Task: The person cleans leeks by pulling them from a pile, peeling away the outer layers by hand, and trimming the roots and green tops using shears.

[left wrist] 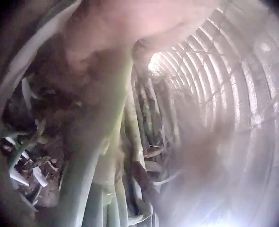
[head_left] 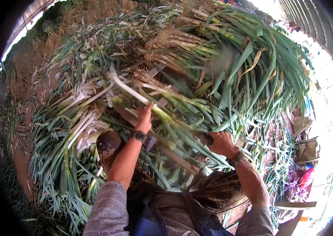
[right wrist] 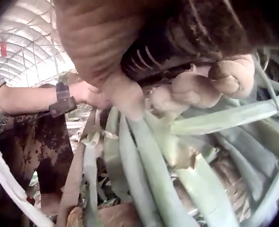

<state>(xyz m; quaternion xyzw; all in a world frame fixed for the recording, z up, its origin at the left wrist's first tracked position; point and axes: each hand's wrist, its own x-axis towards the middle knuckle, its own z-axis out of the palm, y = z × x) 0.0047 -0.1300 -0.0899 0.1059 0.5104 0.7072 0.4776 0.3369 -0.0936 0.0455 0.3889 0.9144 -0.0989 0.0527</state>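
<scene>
In the head view a long green onion (head_left: 133,92) with a peeled white stem slants across the middle, its root end up and to the left. My left hand (head_left: 144,117) grips it where white turns green; the left wrist view shows the pale green stem (left wrist: 113,104) running down from that hand. Lower right, my right hand (head_left: 223,144) is by the leaves. Its fingers (right wrist: 196,90) curl round a dark tool with a ridged handle (right wrist: 177,45), while the thumb touches green leaves (right wrist: 144,156). The tool's working end is hidden.
A large heap of unpeeled green onions (head_left: 253,74) lies at the back right. Peeled ones (head_left: 76,133) lie in a pile at left, beside a knee. Leaf scraps (head_left: 107,43) cover the ground behind. A wooden bar (head_left: 178,157) runs below the hands.
</scene>
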